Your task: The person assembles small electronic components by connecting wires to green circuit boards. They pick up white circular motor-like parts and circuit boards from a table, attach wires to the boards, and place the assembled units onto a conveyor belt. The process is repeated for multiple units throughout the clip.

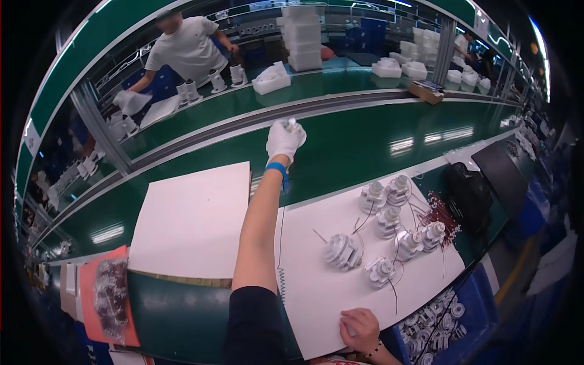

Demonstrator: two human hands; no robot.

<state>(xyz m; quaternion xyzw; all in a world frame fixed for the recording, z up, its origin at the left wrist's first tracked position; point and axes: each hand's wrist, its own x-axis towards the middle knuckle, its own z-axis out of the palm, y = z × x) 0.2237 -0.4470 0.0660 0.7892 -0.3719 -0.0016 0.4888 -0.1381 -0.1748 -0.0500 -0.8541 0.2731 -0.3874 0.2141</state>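
Note:
My left hand (pixel 283 140), in a white glove with a blue wrist strap, reaches far out over the green conveyor belt. Its fingers are closed around a small white part (pixel 294 126), mostly covered by the glove. My right hand (pixel 360 329), bare with a beaded bracelet, rests low on the white board (pixel 316 243). Its fingers are curled; whatever they may hold is hidden. Beyond it, several white motor-like assemblies (pixel 387 222) with thin wires stand on the board. One wider assembly (pixel 342 252) lies apart on their left.
A blue bin (pixel 486 304) of white parts sits lower right. Red-brown wires (pixel 442 220) and a black bag (pixel 467 191) lie beyond the assemblies. Left are a white sheet stack (pixel 188 219) and a bagged bundle (pixel 111 298). Across the belt (pixel 347 134), a person (pixel 188 48) handles white units.

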